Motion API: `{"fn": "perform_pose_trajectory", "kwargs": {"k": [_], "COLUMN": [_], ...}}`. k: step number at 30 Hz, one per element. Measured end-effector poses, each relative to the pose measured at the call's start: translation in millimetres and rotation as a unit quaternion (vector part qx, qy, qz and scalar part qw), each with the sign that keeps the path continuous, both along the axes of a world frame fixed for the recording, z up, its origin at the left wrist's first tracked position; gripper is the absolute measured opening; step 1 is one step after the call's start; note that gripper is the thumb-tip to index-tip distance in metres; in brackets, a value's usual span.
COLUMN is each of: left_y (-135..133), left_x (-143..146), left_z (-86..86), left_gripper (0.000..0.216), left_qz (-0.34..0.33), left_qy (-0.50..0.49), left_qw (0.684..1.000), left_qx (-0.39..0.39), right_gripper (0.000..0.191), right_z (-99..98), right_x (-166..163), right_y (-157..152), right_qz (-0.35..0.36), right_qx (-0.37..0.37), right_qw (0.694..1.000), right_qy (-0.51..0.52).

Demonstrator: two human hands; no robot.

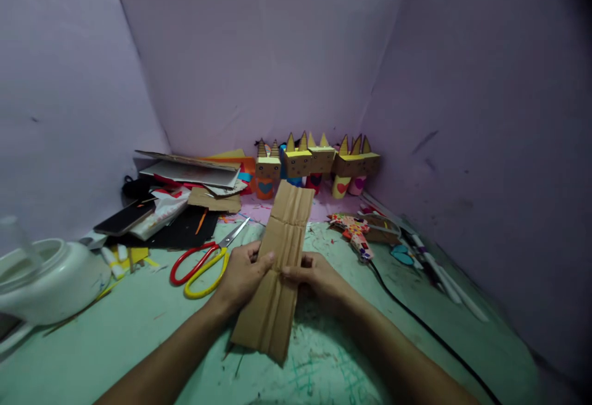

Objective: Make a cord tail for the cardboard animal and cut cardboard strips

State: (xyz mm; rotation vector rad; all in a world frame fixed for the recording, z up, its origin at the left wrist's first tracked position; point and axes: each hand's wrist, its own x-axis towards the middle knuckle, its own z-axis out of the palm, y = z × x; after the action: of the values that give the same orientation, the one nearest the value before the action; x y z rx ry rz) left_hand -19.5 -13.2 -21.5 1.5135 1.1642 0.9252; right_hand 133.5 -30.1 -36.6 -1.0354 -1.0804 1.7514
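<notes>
A long strip of brown cardboard (pixel 272 306) with creases across and along it is held up, tilted, in front of me. My left hand (pixel 245 272) grips its left edge, thumb on the face and fingers behind. On the right edge, my right hand (pixel 317 275) pinches the strip the same way, near a cross crease at mid-length. Both hands' fingertips are partly hidden behind the cardboard. Just left of my left hand lies a pair of scissors (pixel 210 260) with one red and one yellow handle, blades slightly apart.
A flower-patterned glue gun (pixel 354 232) with a black cord (pixel 425 325) lies to the right. Several cardboard figures with horns (pixel 298 161) line the back wall. Paper and cardboard sheets (pixel 194 174) are piled back left, near a white pot (pixel 55 282). Pens and sticks (pixel 439 269) lie far right.
</notes>
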Motion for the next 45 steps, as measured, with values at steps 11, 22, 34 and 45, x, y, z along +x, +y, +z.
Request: {"fn": "perform_pose_trajectory", "kwargs": {"k": [11,22,34,45], "left_y": [1.4,-1.3,-5.9,-29.6], "left_x": [-77.2,-75.4,-75.8,-42.7], "left_z": [19.3,11.3,14.8,9.3], "left_gripper": [0.049,0.050,0.044,0.037], "left_qz": [0.160,0.106,0.156,-0.007], "left_qy": [0.524,0.585,0.355,0.269], "left_qw": [0.835,0.800,0.921,0.950], "left_qx": [0.061,0.085,0.029,0.158], "right_gripper": [0.018,0.017,0.027,0.028], "right_z": [-5.0,5.6,-11.3,8.3], "right_x": [15.3,20.3,29.7,49.8], "right_y": [4.6,3.9,16.6,29.3], "right_qz": [-0.259,-0.324,-0.379,-0.395], "right_qx": [0.128,0.108,0.149,0.175], "right_qw": [0.943,0.928,0.907,0.901], "right_qy": [-0.166,-0.147,-0.102,-0.030]}}
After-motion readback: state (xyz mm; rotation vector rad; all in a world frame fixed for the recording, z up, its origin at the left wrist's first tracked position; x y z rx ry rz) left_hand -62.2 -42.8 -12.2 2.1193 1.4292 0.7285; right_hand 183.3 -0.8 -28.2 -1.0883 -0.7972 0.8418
